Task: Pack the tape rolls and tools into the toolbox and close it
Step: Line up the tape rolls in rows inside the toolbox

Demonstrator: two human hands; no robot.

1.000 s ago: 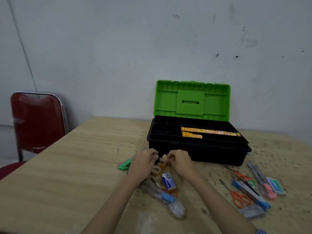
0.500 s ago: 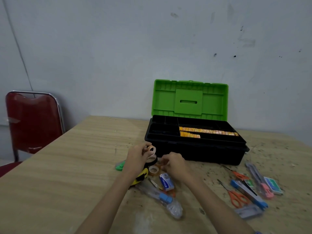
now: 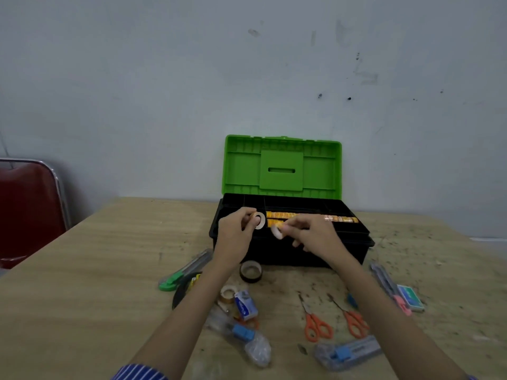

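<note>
A black toolbox (image 3: pixel 315 250) stands open on the table, its green lid (image 3: pixel 282 167) upright. A row of orange tape rolls (image 3: pixel 310 217) lies in its top tray. My left hand (image 3: pixel 237 234) holds a small pale tape roll (image 3: pixel 258 220) over the tray's left part. My right hand (image 3: pixel 312 233) pinches another small pale tape roll (image 3: pixel 276 232) just above the box's front edge. On the table in front lie a dark tape roll (image 3: pixel 251 271), a small clear tape roll (image 3: pixel 228 293), a green utility knife (image 3: pixel 183 271) and two orange scissors (image 3: pixel 317 323).
A wooden table (image 3: pixel 82 283) carries a blue-white small box (image 3: pixel 246 303), clear-wrapped blue cutters (image 3: pixel 241 334), another packaged blue cutter (image 3: pixel 347 352), a pink knife (image 3: pixel 391 287) and a green box (image 3: pixel 410 296) at the right. A red chair (image 3: pixel 27 209) stands at the left.
Both hands rose from the pile on the table to the toolbox, each carrying a small pale tape roll. The dark tape roll now lies uncovered in front of the box.
</note>
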